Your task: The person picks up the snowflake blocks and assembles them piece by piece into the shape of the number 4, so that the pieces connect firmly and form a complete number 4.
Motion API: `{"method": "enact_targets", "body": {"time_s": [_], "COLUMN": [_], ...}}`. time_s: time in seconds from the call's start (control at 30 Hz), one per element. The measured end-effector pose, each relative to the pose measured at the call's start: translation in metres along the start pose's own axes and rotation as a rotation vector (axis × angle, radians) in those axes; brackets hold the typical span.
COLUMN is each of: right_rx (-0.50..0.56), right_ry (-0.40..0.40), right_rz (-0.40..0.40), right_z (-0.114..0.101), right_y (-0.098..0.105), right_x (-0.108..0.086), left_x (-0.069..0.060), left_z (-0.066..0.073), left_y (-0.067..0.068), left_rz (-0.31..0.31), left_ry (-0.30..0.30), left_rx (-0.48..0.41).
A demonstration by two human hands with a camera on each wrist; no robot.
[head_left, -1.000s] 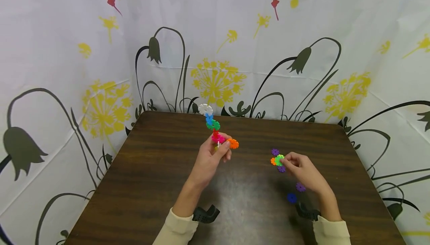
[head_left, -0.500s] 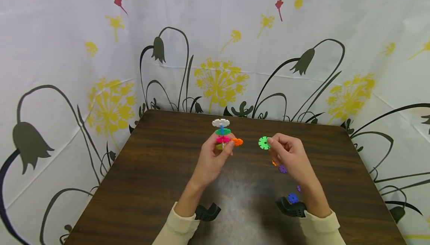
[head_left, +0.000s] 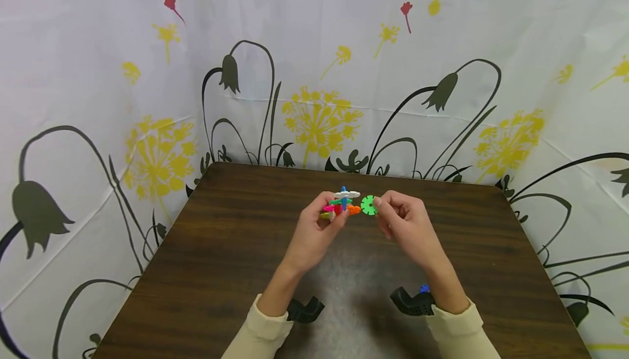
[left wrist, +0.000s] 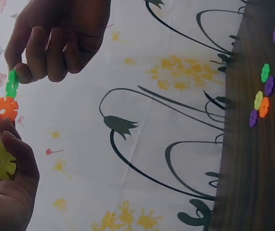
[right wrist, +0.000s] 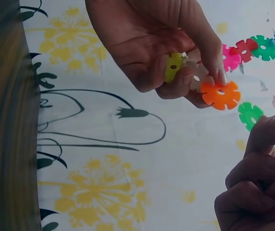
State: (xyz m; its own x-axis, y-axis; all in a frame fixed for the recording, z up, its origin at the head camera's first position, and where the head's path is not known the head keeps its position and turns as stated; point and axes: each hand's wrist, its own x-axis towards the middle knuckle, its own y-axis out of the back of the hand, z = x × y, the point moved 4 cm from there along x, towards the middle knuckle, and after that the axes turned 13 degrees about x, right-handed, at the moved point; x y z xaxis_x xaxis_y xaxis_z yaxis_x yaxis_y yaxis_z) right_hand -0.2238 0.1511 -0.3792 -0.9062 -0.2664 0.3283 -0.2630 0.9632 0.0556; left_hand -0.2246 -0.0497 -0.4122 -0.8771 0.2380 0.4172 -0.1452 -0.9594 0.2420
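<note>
My left hand (head_left: 312, 236) pinches a chain of notched plastic snowflake discs above the table. In the right wrist view the chain runs from a yellow disc (right wrist: 174, 67) past a whitish one to a pink disc (right wrist: 231, 58), a red disc (right wrist: 245, 50), a green one (right wrist: 264, 48) and a blue one. An orange disc (right wrist: 221, 96) juts out at the thumb tip. My right hand (head_left: 413, 230) holds a single light green disc (head_left: 369, 205) between thumb and finger. That disc is close to the orange one; in the right wrist view a small gap separates them.
Loose discs lie on the brown table (head_left: 236, 239), among them an orange disc (left wrist: 264, 107), a yellow disc (left wrist: 258, 100) and a purple disc (left wrist: 269, 85). A blue disc (head_left: 425, 288) shows beside the right wrist. A flower-printed curtain (head_left: 314, 47) hangs behind the table.
My right hand has lifted the light green disc from the loose discs and carried it left toward the chain. In my left hand the chain has tilted, its white end now lower and further right.
</note>
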Motion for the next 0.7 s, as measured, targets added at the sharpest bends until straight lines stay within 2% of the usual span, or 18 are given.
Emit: {"method": "enact_targets", "body": {"time_s": [0.3,0.7], "right_rx": [-0.052,-0.073], "right_ry": [-0.016,0.029], "right_rz": [0.053,0.18], "right_z": [0.004,0.002], "right_y": [-0.003,-0.003], "right_x": [0.002,0.008], "left_x": [0.007,0.022], "left_z": [-0.005,-0.008], "left_y": [-0.004,-0.014], "left_rz": [-0.023,-0.022], "left_ry": [-0.041,-0.097], "left_rx": [-0.014,0.007]}}
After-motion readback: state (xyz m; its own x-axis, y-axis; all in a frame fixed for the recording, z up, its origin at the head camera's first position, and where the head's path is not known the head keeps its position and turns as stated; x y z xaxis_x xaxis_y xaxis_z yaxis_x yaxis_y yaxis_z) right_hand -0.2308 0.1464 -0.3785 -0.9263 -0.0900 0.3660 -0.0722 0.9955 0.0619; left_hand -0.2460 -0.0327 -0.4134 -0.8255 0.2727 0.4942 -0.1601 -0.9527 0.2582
